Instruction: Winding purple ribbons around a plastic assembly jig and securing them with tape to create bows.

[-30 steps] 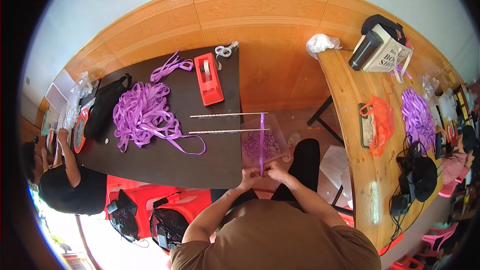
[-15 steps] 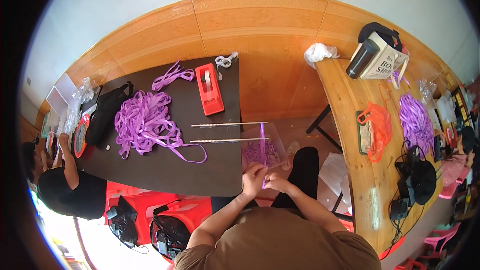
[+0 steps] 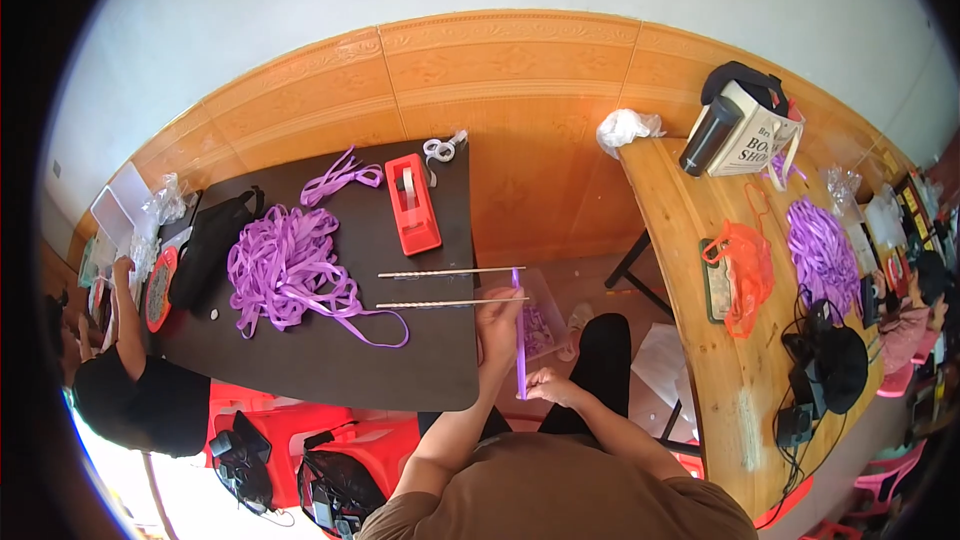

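Observation:
Two thin wooden sticks (image 3: 440,304) lie side by side on the dark table, their ends jutting past its right edge. A narrow purple ribbon (image 3: 520,350) is looped over these ends and stretches down toward me. My left hand (image 3: 496,325) is up at the nearer stick, fingers closed about its end beside the ribbon; part of the grip is hidden. Lower down, my right hand (image 3: 555,388) pinches the ribbon's near end. Below the stick ends stands a clear plastic bin (image 3: 545,292) with purple ribbon pieces in it.
A purple ribbon heap (image 3: 285,270), red tape dispenser (image 3: 413,205) and white-handled scissors (image 3: 440,148) rest on the dark table (image 3: 400,375). At right, a wooden table (image 3: 665,190) bears a tote bag, dark tumbler and orange plastic bag. A co-worker (image 3: 140,390) sits at far left.
My left hand has moved up from beside my right hand to the nearer stick. My right hand stays on the ribbon's lower end, slightly nearer me. The whole view has shifted a little.

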`<state>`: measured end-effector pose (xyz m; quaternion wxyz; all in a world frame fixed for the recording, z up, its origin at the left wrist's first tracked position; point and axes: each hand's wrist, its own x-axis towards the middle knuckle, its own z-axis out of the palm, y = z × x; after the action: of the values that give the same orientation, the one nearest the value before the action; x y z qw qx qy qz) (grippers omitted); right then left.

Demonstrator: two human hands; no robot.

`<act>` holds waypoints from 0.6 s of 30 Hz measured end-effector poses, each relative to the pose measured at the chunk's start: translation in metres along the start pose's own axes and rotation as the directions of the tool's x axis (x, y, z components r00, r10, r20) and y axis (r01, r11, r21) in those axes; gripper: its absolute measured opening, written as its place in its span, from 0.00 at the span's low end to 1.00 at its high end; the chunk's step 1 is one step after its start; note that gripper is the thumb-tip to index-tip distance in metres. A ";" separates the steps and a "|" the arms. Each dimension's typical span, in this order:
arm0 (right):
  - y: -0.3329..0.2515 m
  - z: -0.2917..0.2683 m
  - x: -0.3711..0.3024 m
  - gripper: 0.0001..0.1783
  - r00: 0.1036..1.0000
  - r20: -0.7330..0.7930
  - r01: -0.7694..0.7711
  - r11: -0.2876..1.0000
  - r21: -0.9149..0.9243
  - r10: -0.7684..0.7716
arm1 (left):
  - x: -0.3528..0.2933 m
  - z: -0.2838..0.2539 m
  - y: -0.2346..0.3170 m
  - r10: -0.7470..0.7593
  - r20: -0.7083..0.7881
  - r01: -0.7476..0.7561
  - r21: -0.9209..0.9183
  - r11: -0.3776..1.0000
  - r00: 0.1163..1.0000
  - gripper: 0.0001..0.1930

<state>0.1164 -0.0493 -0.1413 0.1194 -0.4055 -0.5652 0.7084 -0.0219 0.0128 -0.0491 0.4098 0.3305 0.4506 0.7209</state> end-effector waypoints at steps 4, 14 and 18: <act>0.011 -0.003 0.001 0.04 0.996 0.076 0.035 0.998 0.042 -0.038 | -0.003 0.002 0.008 -0.104 0.049 0.109 -0.123 0.986 0.993 0.07; 0.013 -0.002 -0.006 0.07 0.994 0.109 0.014 0.999 0.037 -0.018 | 0.001 -0.002 0.008 -0.228 0.104 0.245 -0.207 0.947 0.968 0.09; 0.011 0.000 -0.009 0.05 0.986 0.138 0.081 0.995 0.052 -0.088 | -0.005 0.001 0.019 -0.310 0.138 0.334 -0.218 0.917 0.941 0.07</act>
<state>0.1250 -0.0585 -0.1469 0.1186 -0.3274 -0.5724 0.7423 -0.0241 0.0035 -0.0314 0.5816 0.2360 0.3881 0.6749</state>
